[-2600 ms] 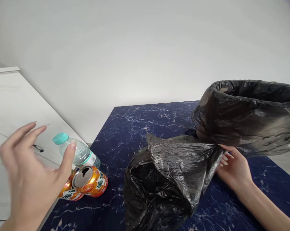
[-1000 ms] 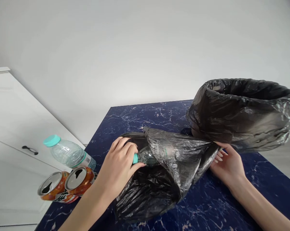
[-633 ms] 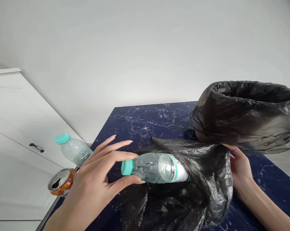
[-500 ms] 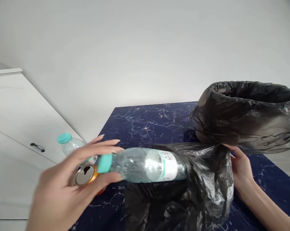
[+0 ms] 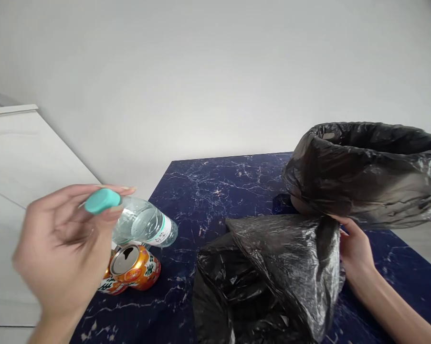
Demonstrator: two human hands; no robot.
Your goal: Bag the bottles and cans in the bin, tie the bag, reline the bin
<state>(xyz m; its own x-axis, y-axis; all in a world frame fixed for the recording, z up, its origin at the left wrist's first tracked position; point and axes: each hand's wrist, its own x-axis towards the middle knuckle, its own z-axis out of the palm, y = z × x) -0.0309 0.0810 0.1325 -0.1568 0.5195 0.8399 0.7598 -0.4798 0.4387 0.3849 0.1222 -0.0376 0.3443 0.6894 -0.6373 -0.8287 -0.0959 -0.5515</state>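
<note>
Thumb and fingers (image 5: 125, 190) of the person's left hand (image 5: 61, 248) pinch a clear plastic bottle (image 5: 145, 220) by its neck, just under the turquoise screw cap (image 5: 102, 200); the palm stays hollow around nothing else. The bottle slants through the air above the left part of the table, cap toward the wearer, its base and white, green-edged label pointing right; whether that base meets the tabletop cannot be told. At the near middle, a black plastic garbage bag (image 5: 285, 258) lies crumpled on the table, its loose mouth gaping leftward onto a dark interior. Beside and below the bottle stands an orange drink can (image 5: 141, 270) printed with Chinese characters, its drinking hole open on top; a second orange can (image 5: 112, 285) sits against it, partly covered by the left hand. At the bag's right side, the right hand (image 5: 356, 246) grasps its edge, thumb showing and most of the other digits hidden by the plastic. Just beyond that hand, a wide bin (image 5: 365, 184) wears a black liner folded over its rim. The dark blue, white-veined marble-pattern table (image 5: 211, 186) stretches back behind everything. A white panelled cabinet (image 5: 25, 153) stands at left, and a plain pale wall (image 5: 215, 76) closes the view.
</note>
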